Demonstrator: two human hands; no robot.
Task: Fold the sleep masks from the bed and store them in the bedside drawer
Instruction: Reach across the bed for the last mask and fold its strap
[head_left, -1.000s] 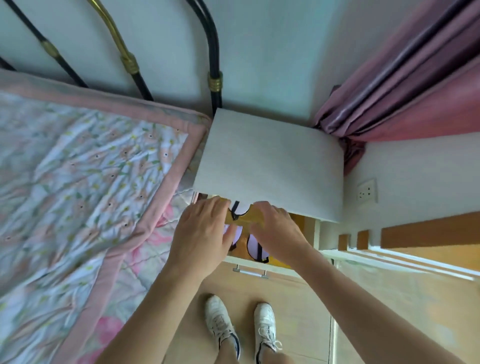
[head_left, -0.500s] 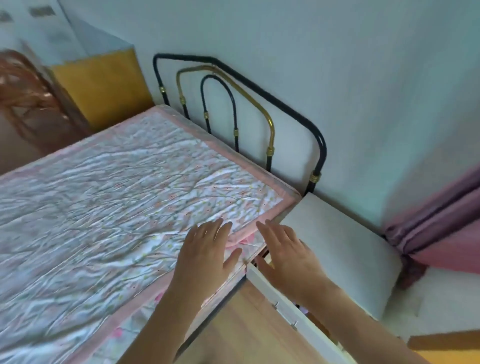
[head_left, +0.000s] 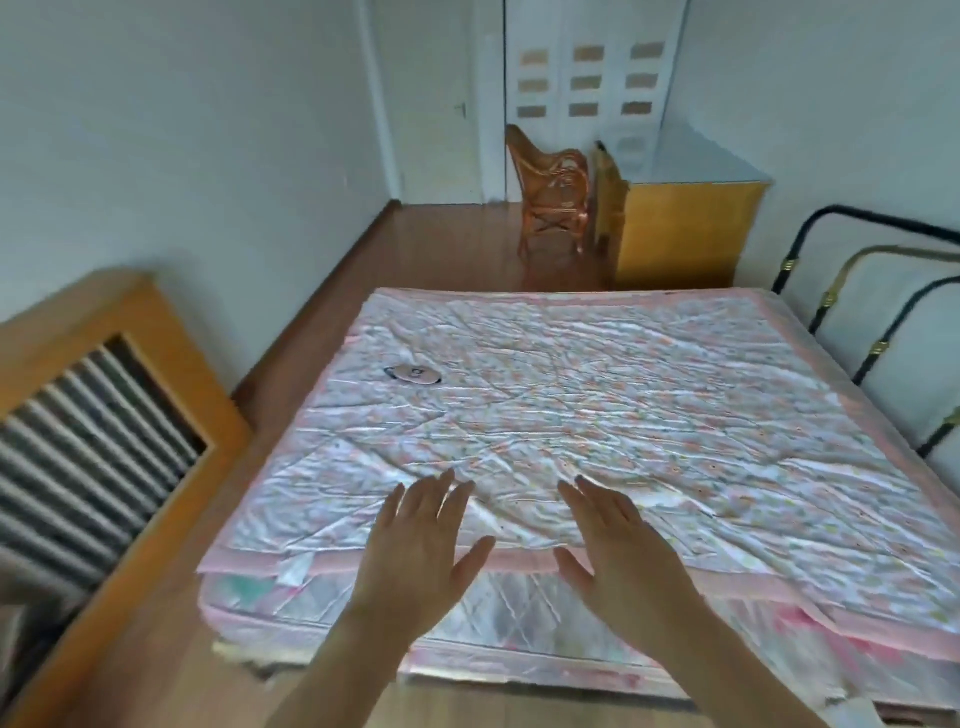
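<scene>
One sleep mask (head_left: 414, 374), pale with a dark strap, lies flat on the far left part of the bed (head_left: 597, 415), which has a pink-edged floral quilt. My left hand (head_left: 421, 551) and my right hand (head_left: 618, 556) hover side by side over the near edge of the bed, palms down, fingers spread, holding nothing. The mask is well beyond both hands, up and to the left. The bedside drawer is out of view.
A metal headboard (head_left: 883, 291) rises at the right. A wooden radiator cover (head_left: 109, 415) stands to the left of the bed. Across the wooden floor are a wicker chair (head_left: 550, 197), a yellow cabinet (head_left: 685, 228) and white doors (head_left: 582, 93).
My view has swung left from the open drawer at the nightstand to the whole bed. Both hands left the drawer and now hover empty over the bed's near edge.
</scene>
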